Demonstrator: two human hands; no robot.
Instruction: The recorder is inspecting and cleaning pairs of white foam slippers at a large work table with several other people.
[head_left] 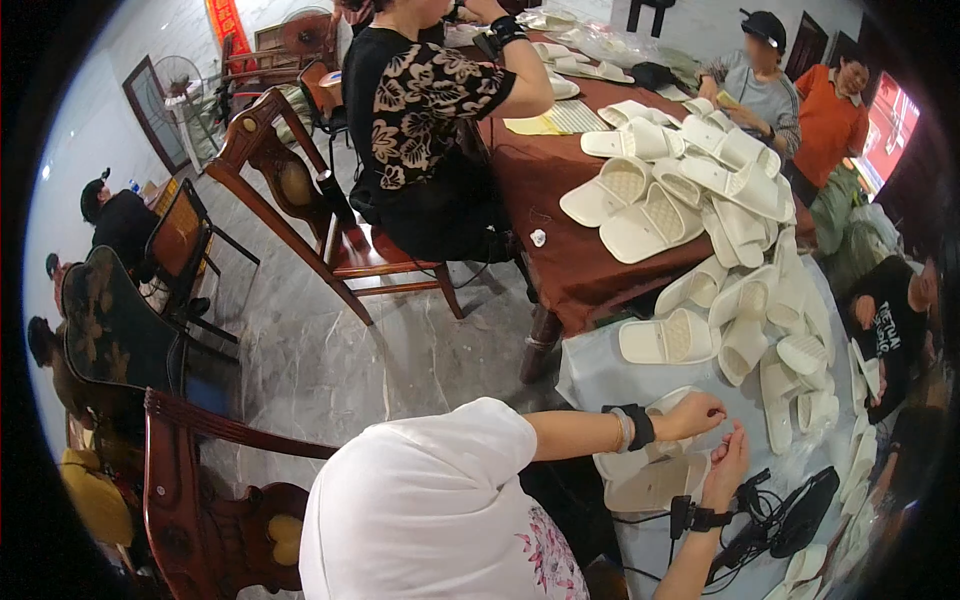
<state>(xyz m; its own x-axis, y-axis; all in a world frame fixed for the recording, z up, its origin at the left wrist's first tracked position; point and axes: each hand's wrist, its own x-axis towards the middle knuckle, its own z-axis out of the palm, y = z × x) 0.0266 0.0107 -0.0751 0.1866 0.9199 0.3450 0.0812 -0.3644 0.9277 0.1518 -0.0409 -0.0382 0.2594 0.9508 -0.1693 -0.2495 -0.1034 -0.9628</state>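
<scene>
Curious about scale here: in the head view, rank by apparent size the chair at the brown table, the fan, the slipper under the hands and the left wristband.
1. Chair
2-3. Fan and slipper look alike; the fan is farther, so unranked
4. Left wristband

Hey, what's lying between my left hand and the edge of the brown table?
In the head view, one white slipper lies on the pale cloth between your left hand and the brown table, more slippers heaped to its right.
</scene>
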